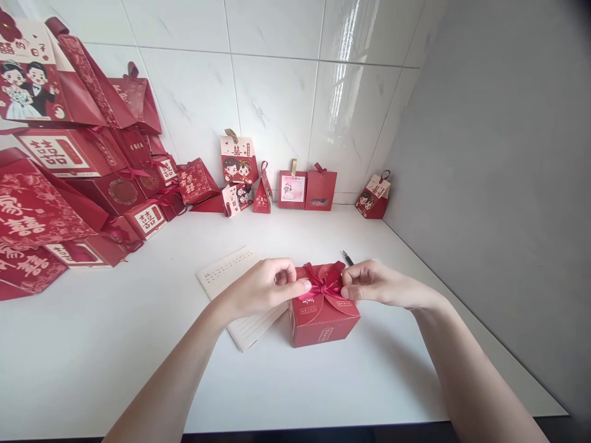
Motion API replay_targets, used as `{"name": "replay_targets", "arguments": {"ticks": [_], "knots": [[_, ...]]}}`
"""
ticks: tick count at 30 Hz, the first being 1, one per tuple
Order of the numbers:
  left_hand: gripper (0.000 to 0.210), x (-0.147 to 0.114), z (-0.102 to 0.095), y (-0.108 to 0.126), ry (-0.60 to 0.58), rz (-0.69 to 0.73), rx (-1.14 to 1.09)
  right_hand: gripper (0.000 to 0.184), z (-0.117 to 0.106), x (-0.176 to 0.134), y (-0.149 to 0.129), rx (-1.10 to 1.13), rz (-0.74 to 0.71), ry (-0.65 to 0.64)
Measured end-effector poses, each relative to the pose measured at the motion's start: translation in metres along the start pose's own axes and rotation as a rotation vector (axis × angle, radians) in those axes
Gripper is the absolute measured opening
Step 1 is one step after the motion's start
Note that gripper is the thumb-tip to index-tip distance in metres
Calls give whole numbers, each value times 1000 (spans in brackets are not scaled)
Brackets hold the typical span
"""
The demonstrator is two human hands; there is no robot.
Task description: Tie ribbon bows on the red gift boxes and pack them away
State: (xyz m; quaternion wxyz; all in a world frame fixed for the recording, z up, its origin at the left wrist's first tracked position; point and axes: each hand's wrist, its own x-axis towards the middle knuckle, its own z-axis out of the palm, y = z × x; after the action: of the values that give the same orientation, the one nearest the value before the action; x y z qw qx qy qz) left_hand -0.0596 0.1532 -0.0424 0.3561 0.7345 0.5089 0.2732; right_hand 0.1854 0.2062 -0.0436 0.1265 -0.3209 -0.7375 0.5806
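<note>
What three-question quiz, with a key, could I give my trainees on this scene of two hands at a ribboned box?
1. True or false: the pen lies on the white table, beyond the red box.
2. Which lies just to the left of the red box?
a) scissors
b) lined paper
c) a cup
3. Fill the gap: the red ribbon has its knot between the left hand and the ____.

Key: 1 true; 2 b; 3 right hand.

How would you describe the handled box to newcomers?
On the white table, find the lined paper. At its right stands a red box; unlike the boxes piled left, it has the left hand and right hand at its ribbon bow.
</note>
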Motion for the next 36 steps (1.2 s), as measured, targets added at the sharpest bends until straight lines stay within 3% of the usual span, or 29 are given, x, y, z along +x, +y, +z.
{"name": "replay_targets", "arguments": {"ticks": [2, 4, 21, 36], "knots": [[40, 0, -3, 1, -97, -50, -38, 28, -1, 0, 1, -2, -2, 3], [37, 1, -3, 0, -121, -68, -60, 29, -1, 1, 2, 9, -8, 0], [27, 6, -6, -9, -174, -70, -157, 26, -13, 11, 18, 66, -82, -54], [23, 8, -7, -11, -173, -38, -145, 25, -13, 19, 30, 270, -69, -97]]}}
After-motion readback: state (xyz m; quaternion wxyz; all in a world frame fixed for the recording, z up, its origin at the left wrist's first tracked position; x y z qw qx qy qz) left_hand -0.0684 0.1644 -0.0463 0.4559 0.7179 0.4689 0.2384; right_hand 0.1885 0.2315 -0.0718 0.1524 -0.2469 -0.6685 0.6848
